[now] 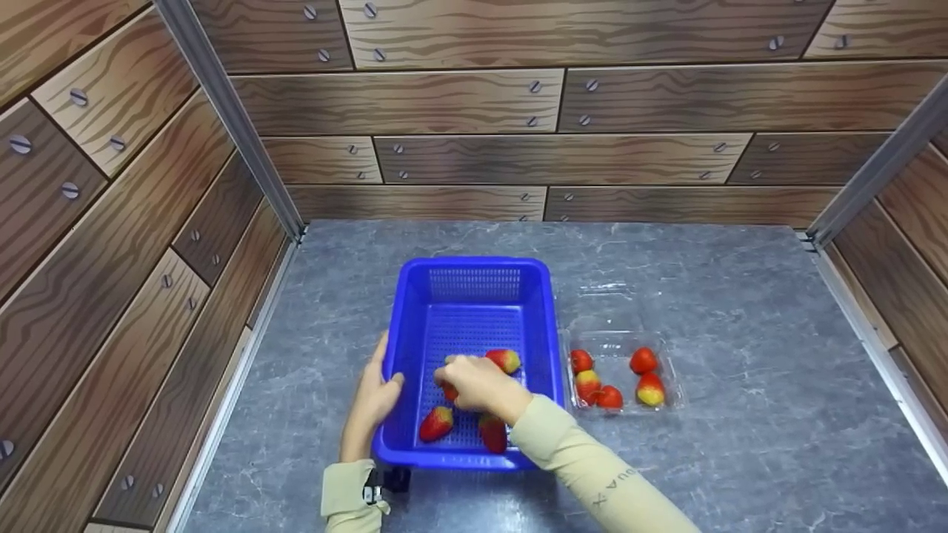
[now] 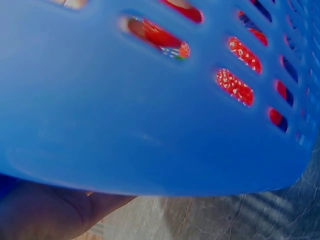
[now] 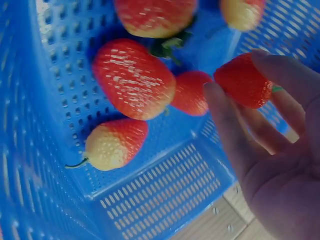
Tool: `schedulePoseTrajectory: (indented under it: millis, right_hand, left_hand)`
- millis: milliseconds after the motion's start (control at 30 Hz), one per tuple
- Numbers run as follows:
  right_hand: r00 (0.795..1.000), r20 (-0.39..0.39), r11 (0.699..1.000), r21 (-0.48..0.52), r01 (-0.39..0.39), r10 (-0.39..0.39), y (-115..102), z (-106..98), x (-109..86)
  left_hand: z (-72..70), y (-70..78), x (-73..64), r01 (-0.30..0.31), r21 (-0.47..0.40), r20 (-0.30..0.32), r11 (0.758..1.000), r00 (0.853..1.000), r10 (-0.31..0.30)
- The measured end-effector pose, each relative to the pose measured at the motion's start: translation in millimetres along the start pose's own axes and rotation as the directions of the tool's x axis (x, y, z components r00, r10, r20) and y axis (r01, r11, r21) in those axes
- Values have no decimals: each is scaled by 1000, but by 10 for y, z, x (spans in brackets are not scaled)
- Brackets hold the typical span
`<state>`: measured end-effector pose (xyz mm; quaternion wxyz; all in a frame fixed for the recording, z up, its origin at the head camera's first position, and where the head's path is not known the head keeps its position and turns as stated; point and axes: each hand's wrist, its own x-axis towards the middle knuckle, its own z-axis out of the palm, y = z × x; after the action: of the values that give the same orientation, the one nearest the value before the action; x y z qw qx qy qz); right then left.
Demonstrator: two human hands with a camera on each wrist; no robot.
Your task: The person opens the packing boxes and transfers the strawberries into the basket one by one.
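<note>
A blue plastic basket (image 1: 474,262) with slotted walls stands mid-table. My left hand (image 1: 372,392) grips its left side, thumb at the rim and fingers along the outer wall; in the left wrist view the basket wall hides most of that hand (image 2: 55,212). Inside the basket, my right hand (image 1: 481,383) pinches a red strawberry (image 3: 243,82) between thumb and fingers. Several more strawberries lie on the basket floor, among them a red-and-yellow one (image 1: 503,360), one near the left wall (image 1: 437,423) and one partly behind the right wrist (image 1: 492,433).
Right of the basket lies an open clear plastic box (image 1: 618,342), its lid folded back, with several red and yellow strawberries (image 1: 650,389) in it. The grey marbled tabletop (image 1: 740,311) is enclosed by wood-patterned walls (image 1: 474,96) at the back and sides.
</note>
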<state>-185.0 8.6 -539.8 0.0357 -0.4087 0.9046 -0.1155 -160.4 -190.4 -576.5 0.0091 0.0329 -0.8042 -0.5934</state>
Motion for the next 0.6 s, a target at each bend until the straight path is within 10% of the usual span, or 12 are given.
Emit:
schedulePoseTrajectory:
  millis: [600]
  right_hand:
    - [1000,27,981,-195,7,-2,-93,238,28]
  left_hand:
    - [-8,-23,9,-29,46,-7,999,1000,29]
